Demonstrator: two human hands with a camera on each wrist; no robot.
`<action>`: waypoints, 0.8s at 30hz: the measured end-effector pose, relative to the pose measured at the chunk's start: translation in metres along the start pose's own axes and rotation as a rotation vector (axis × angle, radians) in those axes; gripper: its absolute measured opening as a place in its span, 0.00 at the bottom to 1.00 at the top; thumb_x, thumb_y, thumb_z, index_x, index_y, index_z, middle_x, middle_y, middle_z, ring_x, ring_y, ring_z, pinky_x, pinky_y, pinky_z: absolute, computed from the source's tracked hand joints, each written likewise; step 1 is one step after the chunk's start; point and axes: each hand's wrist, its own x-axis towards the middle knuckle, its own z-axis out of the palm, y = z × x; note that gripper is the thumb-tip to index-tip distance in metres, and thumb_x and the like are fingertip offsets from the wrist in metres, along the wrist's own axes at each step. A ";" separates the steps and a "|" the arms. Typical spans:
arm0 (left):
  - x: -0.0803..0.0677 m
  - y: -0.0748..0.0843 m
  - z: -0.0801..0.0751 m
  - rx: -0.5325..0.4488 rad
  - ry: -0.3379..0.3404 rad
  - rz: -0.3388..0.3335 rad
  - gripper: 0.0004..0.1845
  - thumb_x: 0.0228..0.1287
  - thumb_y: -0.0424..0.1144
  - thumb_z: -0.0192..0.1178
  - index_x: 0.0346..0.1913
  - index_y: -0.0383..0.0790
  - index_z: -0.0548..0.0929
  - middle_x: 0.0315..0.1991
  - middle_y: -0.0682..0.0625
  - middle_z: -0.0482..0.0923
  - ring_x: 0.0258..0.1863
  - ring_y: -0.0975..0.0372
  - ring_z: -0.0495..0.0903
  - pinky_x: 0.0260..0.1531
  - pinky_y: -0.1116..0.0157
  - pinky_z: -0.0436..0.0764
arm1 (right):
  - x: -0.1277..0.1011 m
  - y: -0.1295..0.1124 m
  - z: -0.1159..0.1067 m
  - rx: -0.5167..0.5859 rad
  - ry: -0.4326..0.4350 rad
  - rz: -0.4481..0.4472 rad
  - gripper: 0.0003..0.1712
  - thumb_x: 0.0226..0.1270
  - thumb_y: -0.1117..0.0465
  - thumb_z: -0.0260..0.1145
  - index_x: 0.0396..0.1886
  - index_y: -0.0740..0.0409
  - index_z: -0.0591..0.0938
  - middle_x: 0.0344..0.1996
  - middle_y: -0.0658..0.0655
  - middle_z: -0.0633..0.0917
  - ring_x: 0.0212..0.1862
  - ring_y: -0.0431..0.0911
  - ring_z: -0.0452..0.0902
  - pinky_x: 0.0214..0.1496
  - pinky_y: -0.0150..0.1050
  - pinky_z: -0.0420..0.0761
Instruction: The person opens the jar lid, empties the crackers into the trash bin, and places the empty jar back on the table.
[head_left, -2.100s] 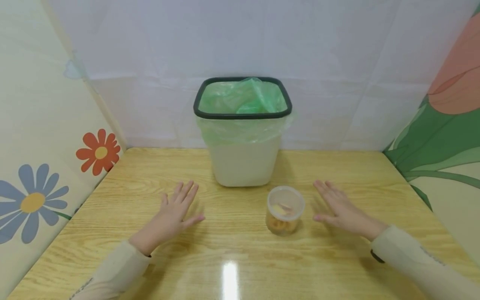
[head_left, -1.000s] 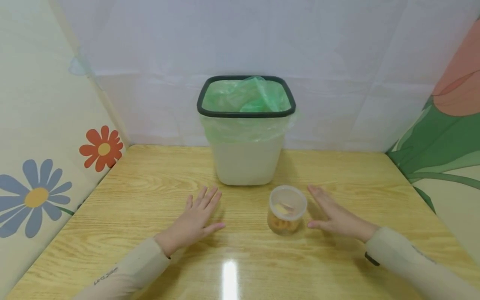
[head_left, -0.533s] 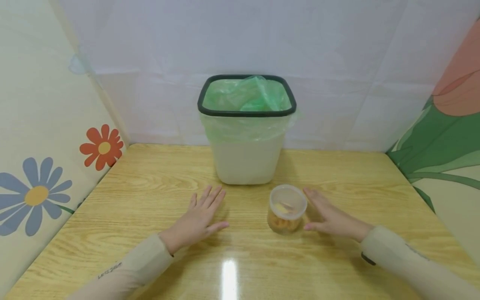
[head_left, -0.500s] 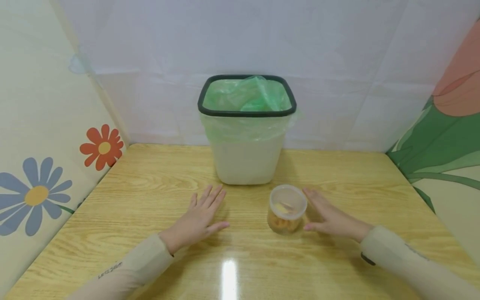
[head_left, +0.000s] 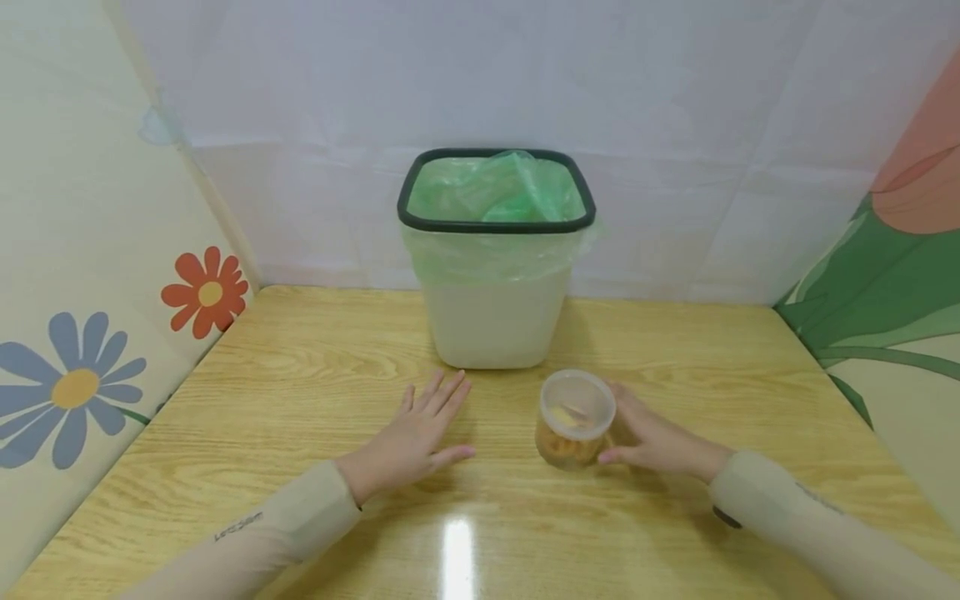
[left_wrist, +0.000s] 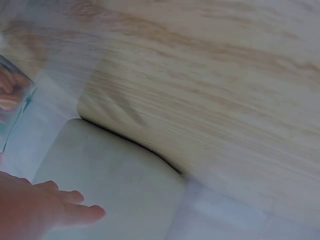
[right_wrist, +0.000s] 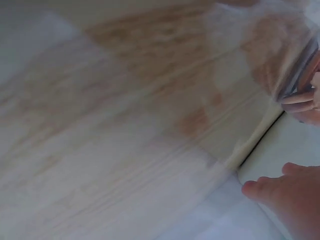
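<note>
A clear round jar (head_left: 573,421) with a translucent lid stands upright on the wooden table, with orange-brown ring-like pieces inside. My right hand (head_left: 660,437) is close against its right side, thumb at the front and fingertips partly behind the rim; whether they touch cannot be made out. Left of the jar, with a gap between, my left hand (head_left: 412,433) hovers low over the table, fingers straight and spread, holding nothing. Part of the jar (left_wrist: 12,92) shows at the left wrist view's edge, and part of it (right_wrist: 302,75) at the right wrist view's edge.
Behind the jar stands a whitish waste bin (head_left: 495,325) with a black rim and a green bag lining it. A white cloth (head_left: 300,83) hangs behind the table (head_left: 315,333). Flower-printed panels flank both sides.
My right hand has moved left, up to the jar's side. The left hand has moved right, nearer the jar. Jar and bin stay in place; the view has shifted slightly.
</note>
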 end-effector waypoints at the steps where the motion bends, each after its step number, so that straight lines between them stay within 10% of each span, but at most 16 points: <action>1: 0.001 0.001 0.000 -0.003 -0.005 -0.001 0.45 0.71 0.55 0.54 0.76 0.32 0.45 0.76 0.37 0.41 0.74 0.41 0.37 0.63 0.31 0.44 | 0.000 0.000 0.000 0.001 0.001 0.001 0.54 0.53 0.58 0.76 0.72 0.72 0.55 0.66 0.75 0.62 0.66 0.73 0.56 0.63 0.71 0.57; 24: 0.012 0.011 0.003 -0.059 -0.021 0.061 0.44 0.72 0.59 0.48 0.77 0.34 0.45 0.77 0.39 0.40 0.74 0.42 0.38 0.65 0.34 0.47 | 0.002 0.000 0.000 0.096 -0.068 0.089 0.60 0.56 0.55 0.75 0.75 0.70 0.46 0.73 0.74 0.51 0.71 0.69 0.48 0.67 0.66 0.52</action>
